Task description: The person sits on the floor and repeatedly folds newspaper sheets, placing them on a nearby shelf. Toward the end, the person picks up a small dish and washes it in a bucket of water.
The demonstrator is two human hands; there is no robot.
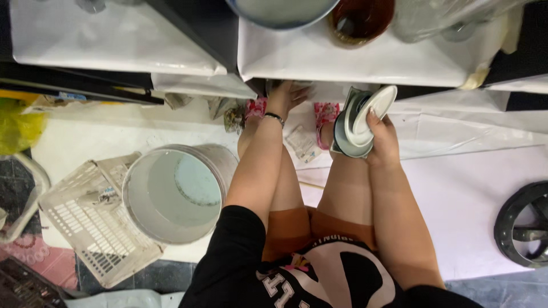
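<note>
White paper or plastic sheeting covers pretty much everything, both the floor [468,194] and the shelves [354,60] up top, with dark frame bars between them.

Starting far left: a yellow plastic bag [17,128] is bunched up at the edge, and below it a white slotted plastic basket [91,228] lies tipped on the floor. Just beside the basket, touching it, is a big pale bucket [174,191], with a round light-blue patch showing at the bottom.

Next over, the person's left hand [285,96] is stretched forward and down, reaching in under the edge of the middle shelf. Fingers look spread fairly wide and flat, but I can't tell if it's actually got hold of anything since the fingertips go into the shadow there. There's a dark bracelet [274,117] on that wrist. Below it you can see pink floral slippers [325,114] on both feet and a small crumpled wrapper [301,142] lying between them.

Right hand [381,140] is closed around a stack of round dishes [357,125], held up on edge over the right knee. Looks like 1 white plate in front with greyish ones behind, thumb over the front rim.

On the shelf above: the rim of a large bluish bowl [282,11], a brown woven basket [362,20] just beside it, then some clear plastic stuff [439,20].

Far right on the floor is a black round fan-like thing [525,225], only partly in view.
</note>
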